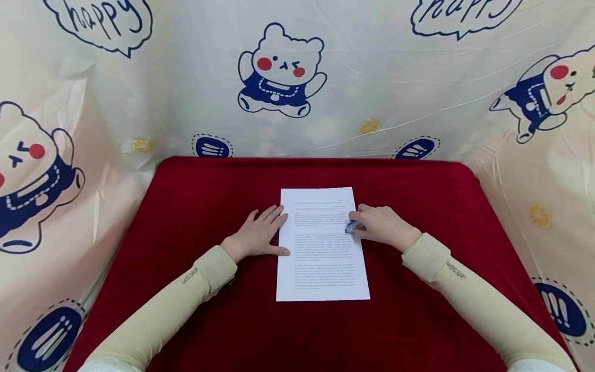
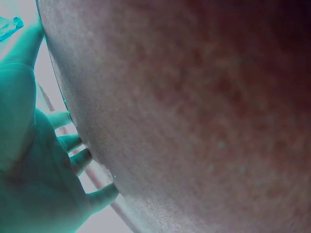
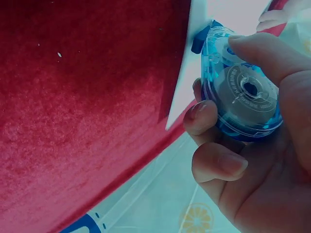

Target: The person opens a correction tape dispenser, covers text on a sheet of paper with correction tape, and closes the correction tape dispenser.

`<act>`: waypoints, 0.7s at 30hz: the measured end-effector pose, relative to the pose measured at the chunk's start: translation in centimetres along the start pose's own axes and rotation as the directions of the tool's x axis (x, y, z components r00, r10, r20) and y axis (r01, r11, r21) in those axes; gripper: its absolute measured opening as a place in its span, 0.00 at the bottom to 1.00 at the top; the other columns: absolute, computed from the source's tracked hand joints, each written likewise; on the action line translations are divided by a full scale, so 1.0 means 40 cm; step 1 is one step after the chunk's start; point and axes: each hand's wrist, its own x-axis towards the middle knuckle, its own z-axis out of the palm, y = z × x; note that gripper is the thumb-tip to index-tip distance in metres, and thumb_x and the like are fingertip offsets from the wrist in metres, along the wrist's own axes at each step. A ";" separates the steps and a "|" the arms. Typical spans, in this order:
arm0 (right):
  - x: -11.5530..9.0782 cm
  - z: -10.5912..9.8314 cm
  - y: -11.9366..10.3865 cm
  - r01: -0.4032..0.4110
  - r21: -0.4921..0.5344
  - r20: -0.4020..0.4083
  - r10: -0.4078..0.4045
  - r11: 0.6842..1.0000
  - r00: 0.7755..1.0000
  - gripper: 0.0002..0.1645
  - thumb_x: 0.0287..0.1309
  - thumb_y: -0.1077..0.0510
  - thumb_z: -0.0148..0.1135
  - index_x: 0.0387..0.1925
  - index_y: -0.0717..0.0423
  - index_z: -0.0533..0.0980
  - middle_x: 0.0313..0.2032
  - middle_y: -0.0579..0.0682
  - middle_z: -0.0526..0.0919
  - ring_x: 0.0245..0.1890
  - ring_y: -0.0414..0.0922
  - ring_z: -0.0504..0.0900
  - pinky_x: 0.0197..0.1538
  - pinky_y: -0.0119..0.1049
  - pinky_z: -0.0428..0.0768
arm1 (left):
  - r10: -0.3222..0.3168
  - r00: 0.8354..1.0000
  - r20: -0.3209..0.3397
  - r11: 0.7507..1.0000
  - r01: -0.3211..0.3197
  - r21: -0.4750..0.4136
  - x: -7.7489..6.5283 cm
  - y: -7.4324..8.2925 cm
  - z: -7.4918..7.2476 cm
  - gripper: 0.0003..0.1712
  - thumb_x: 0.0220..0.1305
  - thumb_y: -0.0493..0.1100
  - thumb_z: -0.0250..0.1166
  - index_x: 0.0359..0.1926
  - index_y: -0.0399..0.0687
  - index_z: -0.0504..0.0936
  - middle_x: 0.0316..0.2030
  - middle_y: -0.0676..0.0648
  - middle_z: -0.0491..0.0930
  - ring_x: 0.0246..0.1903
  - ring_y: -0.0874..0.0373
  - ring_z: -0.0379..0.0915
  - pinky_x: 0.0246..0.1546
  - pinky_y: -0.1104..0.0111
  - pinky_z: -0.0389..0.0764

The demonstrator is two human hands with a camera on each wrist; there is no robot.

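A white printed sheet of paper lies flat on the red cloth. My left hand rests on its left edge with the fingers spread and straight. In my right hand I grip a blue, see-through correction tape between thumb and curled fingers. Its round inner reel shows in the right wrist view. The tip of the correction tape is at the right part of the sheet, beside the printed lines; whether it touches the paper I cannot tell. The left wrist view shows the left hand, tinted and partly cut off.
A red velvet-like cloth covers the table. Behind and at both sides hangs a pale curtain printed with bears and orange slices. Both forearms, in pale sleeves, reach in from the front edge.
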 end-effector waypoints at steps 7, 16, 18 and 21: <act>0.000 -0.019 -0.012 0.024 0.021 -0.066 -0.022 1.000 0.998 0.14 0.61 0.54 0.75 0.45 0.55 0.82 0.29 0.49 0.77 0.18 0.39 0.69 0.22 0.30 0.70 | 0.006 1.000 -0.003 1.000 -0.006 -0.021 -0.002 0.001 0.004 0.64 0.61 0.77 0.65 0.82 0.41 0.55 0.82 0.38 0.46 0.81 0.41 0.41 0.74 0.35 0.50; 0.019 -0.028 -0.038 0.022 0.025 -0.071 -0.021 0.999 0.997 0.18 0.61 0.53 0.75 0.49 0.55 0.82 0.34 0.51 0.80 0.19 0.39 0.70 0.22 0.30 0.70 | 0.011 1.000 -0.007 0.999 -0.011 -0.039 -0.002 0.001 0.004 0.63 0.63 0.75 0.65 0.82 0.40 0.54 0.83 0.37 0.45 0.81 0.40 0.40 0.74 0.33 0.48; 0.027 -0.024 -0.048 0.035 0.017 -0.064 -0.034 0.999 0.997 0.18 0.62 0.52 0.75 0.49 0.55 0.82 0.35 0.51 0.81 0.19 0.39 0.71 0.22 0.30 0.71 | 0.011 1.000 -0.006 0.999 -0.011 -0.046 -0.001 0.002 0.004 0.62 0.63 0.75 0.64 0.82 0.40 0.53 0.83 0.37 0.45 0.81 0.40 0.40 0.74 0.33 0.47; 0.040 -0.018 -0.065 0.057 0.010 -0.057 -0.056 0.998 0.997 0.17 0.63 0.51 0.74 0.49 0.54 0.82 0.36 0.51 0.82 0.19 0.39 0.71 0.23 0.30 0.72 | 0.007 1.000 -0.006 0.999 -0.007 -0.051 -0.001 0.002 0.004 0.62 0.63 0.75 0.64 0.82 0.40 0.53 0.83 0.38 0.45 0.82 0.40 0.40 0.74 0.33 0.47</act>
